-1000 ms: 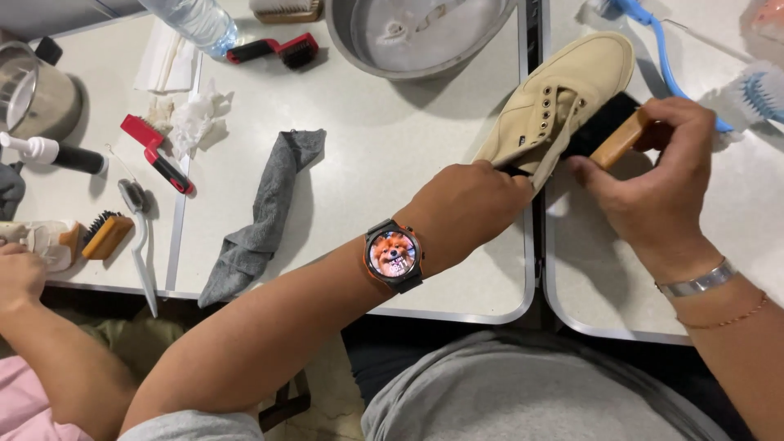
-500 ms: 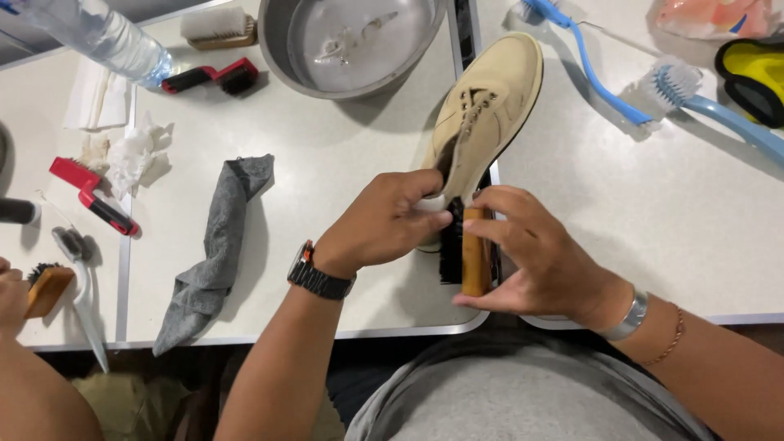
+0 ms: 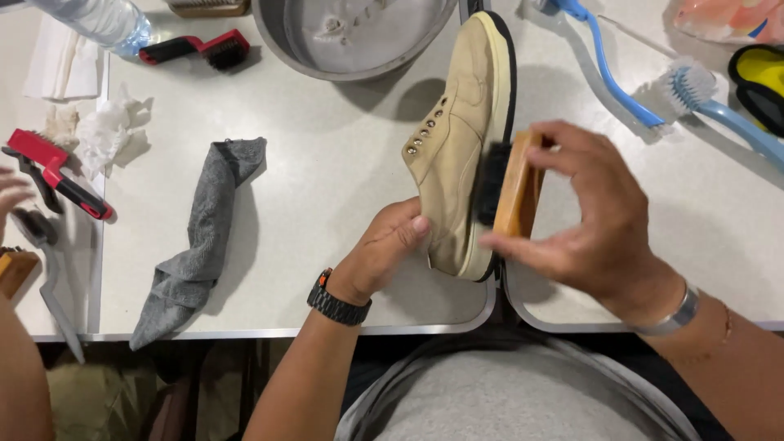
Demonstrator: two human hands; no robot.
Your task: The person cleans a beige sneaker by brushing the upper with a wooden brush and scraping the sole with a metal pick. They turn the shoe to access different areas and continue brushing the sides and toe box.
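Head camera looks down on a pale bench [image 3: 327, 188] where a beige canvas shoe [image 3: 457, 139] stands on its side, toe pointing far, its sole edge turned right. The left hand [image 3: 384, 249] grips the shoe at the heel end, thumb pressed on the upper and fingers curled behind it. The right hand [image 3: 592, 216] is clenched around a wooden-backed brush [image 3: 513, 186], whose dark bristles press against the shoe's sole rim near the heel. A dark wristwatch [image 3: 336, 300] sits on the left wrist and a silver bangle [image 3: 679, 314] on the right. Left of the shoe a grey cloth [image 3: 204, 237] lies crumpled lengthwise on the bench. At the far edge stands a metal basin [image 3: 351, 37], with a red-and-black brush [image 3: 196, 51] and a water bottle [image 3: 98, 18] to its left. Blue long-handled brushes [image 3: 694, 94] lie at the far right. At the left edge, another person's hand [image 3: 12, 192] hovers near a red-handled brush [image 3: 61, 171] and crumpled tissue [image 3: 102, 131].
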